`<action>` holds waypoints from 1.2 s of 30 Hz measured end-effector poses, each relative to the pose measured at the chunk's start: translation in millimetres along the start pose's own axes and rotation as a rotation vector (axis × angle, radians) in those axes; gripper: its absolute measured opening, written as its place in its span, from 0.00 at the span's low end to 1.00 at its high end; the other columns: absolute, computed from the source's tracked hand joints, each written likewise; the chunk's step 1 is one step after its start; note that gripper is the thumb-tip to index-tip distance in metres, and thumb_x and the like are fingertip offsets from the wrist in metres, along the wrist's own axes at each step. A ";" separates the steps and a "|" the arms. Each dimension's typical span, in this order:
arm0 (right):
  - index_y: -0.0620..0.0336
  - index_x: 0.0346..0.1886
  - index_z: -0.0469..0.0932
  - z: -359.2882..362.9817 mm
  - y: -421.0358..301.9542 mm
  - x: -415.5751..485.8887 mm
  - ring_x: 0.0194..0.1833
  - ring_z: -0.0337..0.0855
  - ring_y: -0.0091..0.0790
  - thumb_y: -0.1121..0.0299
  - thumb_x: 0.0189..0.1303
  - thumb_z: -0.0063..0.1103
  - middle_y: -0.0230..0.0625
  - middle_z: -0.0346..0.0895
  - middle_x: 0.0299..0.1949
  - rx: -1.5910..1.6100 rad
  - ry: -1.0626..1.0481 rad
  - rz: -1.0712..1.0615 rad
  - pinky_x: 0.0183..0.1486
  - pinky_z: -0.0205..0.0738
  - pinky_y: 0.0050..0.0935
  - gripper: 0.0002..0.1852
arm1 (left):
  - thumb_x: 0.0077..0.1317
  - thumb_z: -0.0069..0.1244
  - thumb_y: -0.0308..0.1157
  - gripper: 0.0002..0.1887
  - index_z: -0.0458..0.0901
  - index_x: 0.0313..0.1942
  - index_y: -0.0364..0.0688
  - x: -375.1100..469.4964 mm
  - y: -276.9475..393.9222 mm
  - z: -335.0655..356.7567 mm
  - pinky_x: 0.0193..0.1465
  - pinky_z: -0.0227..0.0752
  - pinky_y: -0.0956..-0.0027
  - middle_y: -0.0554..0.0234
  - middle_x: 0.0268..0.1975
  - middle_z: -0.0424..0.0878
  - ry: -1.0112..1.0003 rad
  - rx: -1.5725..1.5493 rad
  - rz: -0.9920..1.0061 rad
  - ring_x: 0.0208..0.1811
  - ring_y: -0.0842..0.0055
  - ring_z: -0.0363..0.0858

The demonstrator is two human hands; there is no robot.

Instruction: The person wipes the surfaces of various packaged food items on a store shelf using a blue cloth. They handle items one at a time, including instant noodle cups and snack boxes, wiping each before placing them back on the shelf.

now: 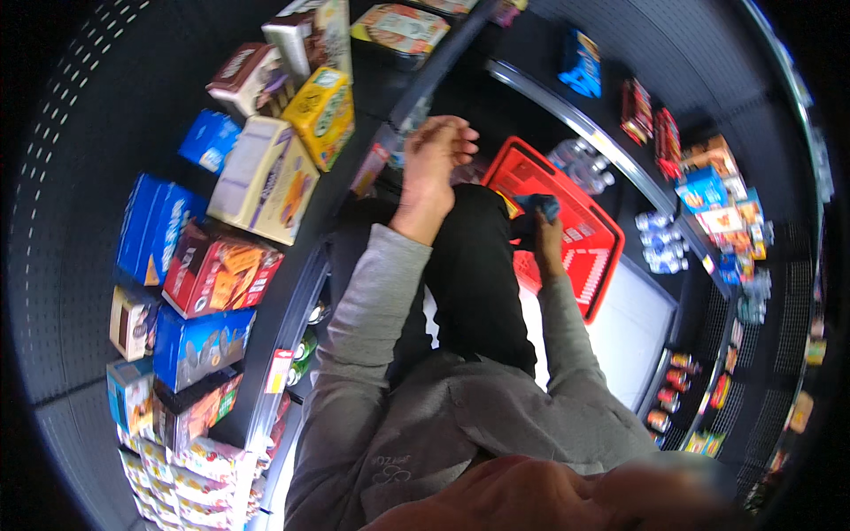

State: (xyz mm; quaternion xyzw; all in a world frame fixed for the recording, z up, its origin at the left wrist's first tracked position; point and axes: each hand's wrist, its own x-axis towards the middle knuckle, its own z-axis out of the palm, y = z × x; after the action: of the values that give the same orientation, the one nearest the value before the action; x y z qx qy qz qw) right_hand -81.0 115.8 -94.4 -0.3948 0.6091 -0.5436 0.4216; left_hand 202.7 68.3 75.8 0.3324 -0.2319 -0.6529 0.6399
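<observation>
My left hand [439, 147] is raised beside the front edge of the left shelf, fingers loosely bent, with nothing visible in it. My right hand [548, 232] reaches over a red plastic shopping basket [601, 229], its fingers around a dark bluish object [534, 204]. Blur hides what that object is. Part of a yellow and red package [510, 204] shows next to it, at the edge of my knee. The basket sits tilted in the view beside my bent leg, which covers part of it.
On the left shelf stand biscuit boxes, among them a cream box [255, 179], a yellow box [325, 116] and a red box [216, 275]. Clear bottles [584, 162] stand beyond the basket. The right shelf's metal edge [564, 113] runs above them, with blue and red packets [581, 63] on it.
</observation>
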 end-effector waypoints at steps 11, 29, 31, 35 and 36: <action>0.76 0.49 0.75 109.3 -274.5 -144.8 0.33 0.82 0.38 0.45 0.61 0.58 0.52 0.80 0.33 -0.012 -0.724 -0.425 0.37 0.76 0.34 0.34 | 0.70 0.44 0.29 0.07 0.80 0.35 0.41 -7.5 9.4 0.4 0.27 0.70 0.79 0.64 0.29 0.84 0.052 -0.101 0.022 0.24 0.82 0.79; 0.47 0.44 0.84 175.3 -353.9 -151.3 0.24 0.81 0.22 0.64 0.60 0.66 0.33 0.81 0.42 0.381 -1.774 -0.833 0.19 0.71 0.18 0.09 | 0.68 0.46 0.30 0.07 0.80 0.34 0.40 -0.5 4.3 -1.9 0.27 0.71 0.76 0.61 0.29 0.84 0.022 -0.143 0.020 0.24 0.78 0.81; 0.52 0.42 0.85 177.0 -352.6 -148.0 0.22 0.80 0.22 0.62 0.63 0.63 0.36 0.82 0.40 0.463 -1.821 -0.790 0.19 0.71 0.19 0.08 | 0.67 0.46 0.27 0.05 0.78 0.32 0.40 -0.9 7.1 1.2 0.22 0.70 0.76 0.61 0.25 0.81 0.044 -0.189 0.011 0.19 0.78 0.77; 0.57 0.39 0.84 186.4 -345.6 -144.7 0.19 0.78 0.24 0.56 0.64 0.62 0.35 0.81 0.28 0.474 -1.898 -0.565 0.20 0.72 0.22 0.14 | 0.66 0.46 0.27 0.06 0.77 0.30 0.39 -3.1 8.0 1.3 0.22 0.69 0.76 0.60 0.25 0.81 0.046 -0.194 0.000 0.19 0.77 0.77; 0.57 0.39 0.84 184.0 -347.4 -146.2 0.19 0.78 0.24 0.54 0.63 0.63 0.32 0.79 0.25 0.401 -1.898 -0.484 0.20 0.73 0.22 0.15 | 0.66 0.46 0.27 0.06 0.77 0.31 0.39 -2.9 7.3 5.2 0.22 0.69 0.76 0.60 0.25 0.81 0.030 -0.192 0.019 0.20 0.77 0.77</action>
State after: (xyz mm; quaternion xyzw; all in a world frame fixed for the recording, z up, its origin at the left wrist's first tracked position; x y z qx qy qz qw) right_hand 149.0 158.8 253.7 -0.7003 -0.1795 -0.1672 0.6703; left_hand 203.8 70.0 85.1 0.2768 -0.1618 -0.6611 0.6783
